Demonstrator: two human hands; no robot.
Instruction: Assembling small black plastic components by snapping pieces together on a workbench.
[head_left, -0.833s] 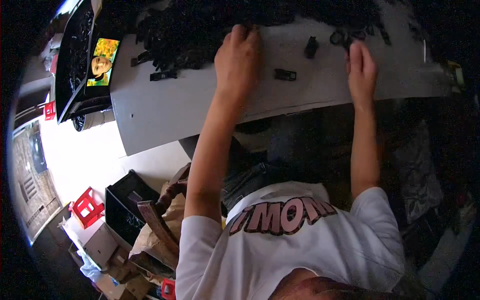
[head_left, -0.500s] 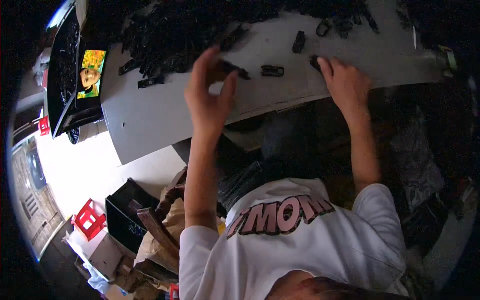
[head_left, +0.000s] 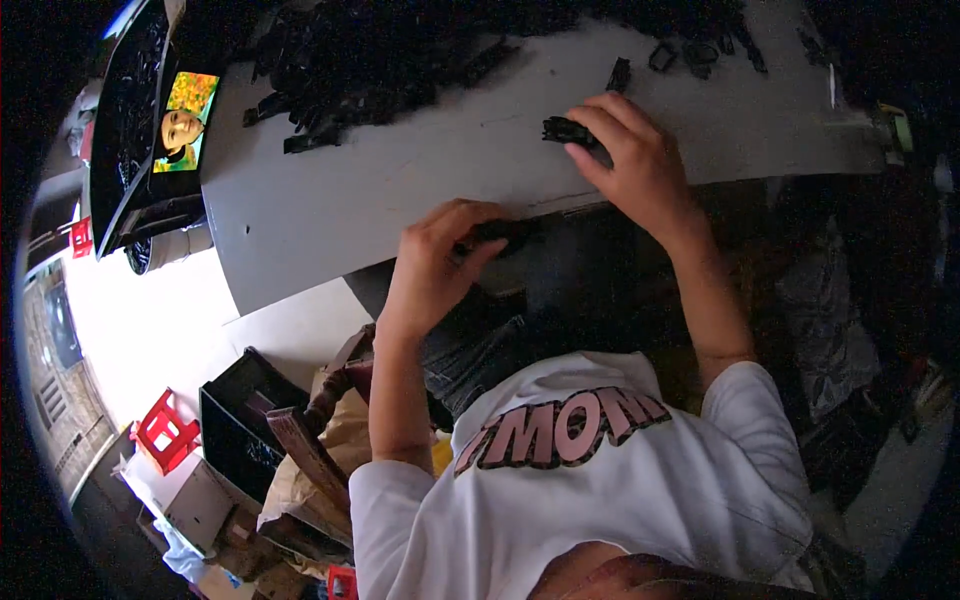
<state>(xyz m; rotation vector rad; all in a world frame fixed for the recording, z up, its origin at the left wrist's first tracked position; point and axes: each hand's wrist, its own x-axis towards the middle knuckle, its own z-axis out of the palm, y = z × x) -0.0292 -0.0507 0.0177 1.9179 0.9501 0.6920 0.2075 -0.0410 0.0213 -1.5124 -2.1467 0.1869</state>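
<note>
My left hand [head_left: 428, 262] is at the table's near edge, its fingers closed around a dark piece [head_left: 487, 232] that is mostly hidden by the fingers. To its right and farther in, my right hand [head_left: 640, 160] pinches a small black plastic part [head_left: 566, 130] between thumb and fingers, over the grey tabletop [head_left: 400, 160]. Just beyond that hand lies another black part [head_left: 619, 73].
A large heap of black parts [head_left: 390, 70] covers the table's far side, with a few loose ones [head_left: 700, 55] at the far right. On the left, a lit screen [head_left: 187, 122] leans by a black tray [head_left: 125, 120]. A red stool [head_left: 167, 432] and black crate [head_left: 240, 420] stand lower left.
My left hand has come down toward the near edge and closed on a dark piece. My right hand has moved left and now grips a black part.
</note>
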